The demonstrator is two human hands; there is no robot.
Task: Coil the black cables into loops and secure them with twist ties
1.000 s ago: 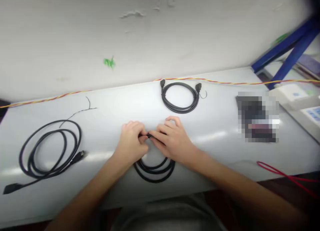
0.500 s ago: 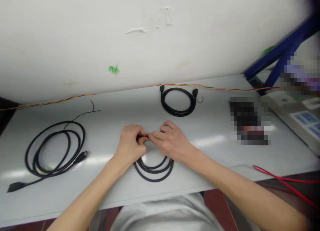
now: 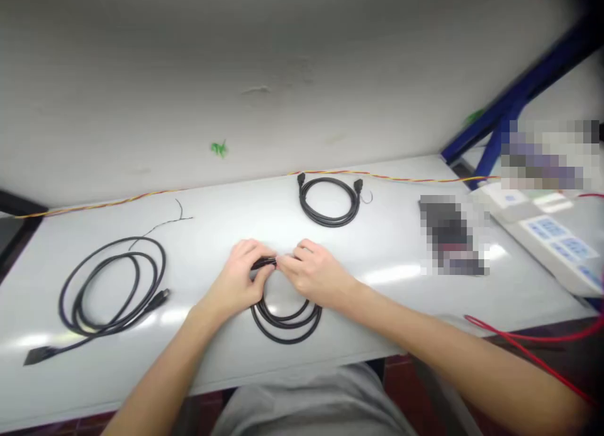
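White tabletop is gleaming beneath my grip. Left hand and right hand are pinching black cable, likely springy, best held bunched.

No legible text; labels on the pale box too blurred.

Pale wall, glossy table, blue frame

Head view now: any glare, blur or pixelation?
In the head view, glare streaks the white table near the right forearm and leftmost black cable; there, the upper wall looks dim and soft, and pixelation masks a dark item at right.
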